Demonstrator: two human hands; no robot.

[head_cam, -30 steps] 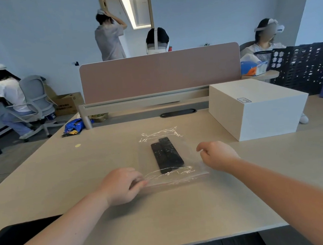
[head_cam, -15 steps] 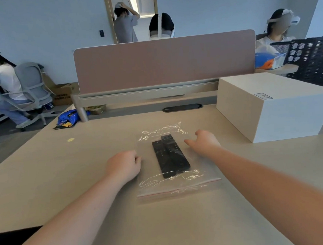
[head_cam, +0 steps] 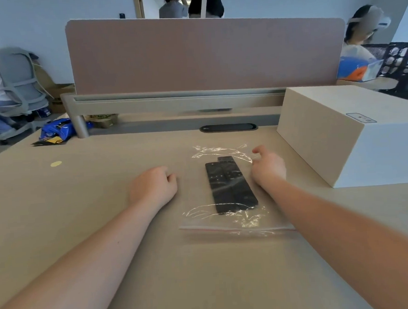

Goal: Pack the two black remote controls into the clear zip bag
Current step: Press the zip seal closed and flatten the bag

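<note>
A: Item one, the zip bag (head_cam: 228,215). Where does it lie?

B: Flat on the desk (head_cam: 105,196), between my two grips. The red zip strip is at the edge nearer me, below both hands.

A: Item two, the remotes.

B: Two black remotes (head_cam: 230,185), side by side and touching, both inside the bag. They sit between the grips, the right one reaching slightly further from me.

A: Left grip?

B: My left hand (head_cam: 153,187) rests on the desk just left of the bag, fingers curled under, grasping nothing. A second ago it was pinching the bag's near corner by the zip; it has since let go and slid up alongside.

A: Right grip?

B: My right hand (head_cam: 268,166) is at the bag's far right corner, fingers loosely spread, holding nothing that I can make out. It may brush the plastic; I cannot tell. It too has moved forward from the zip end.

A: Meaning for the task?

B: Both remotes are in. I judge the packing done. Whether the strip is pressed fully closed is not readable.

A: Other stock?

B: A white box (head_cam: 345,133) right of my right grip.
</note>
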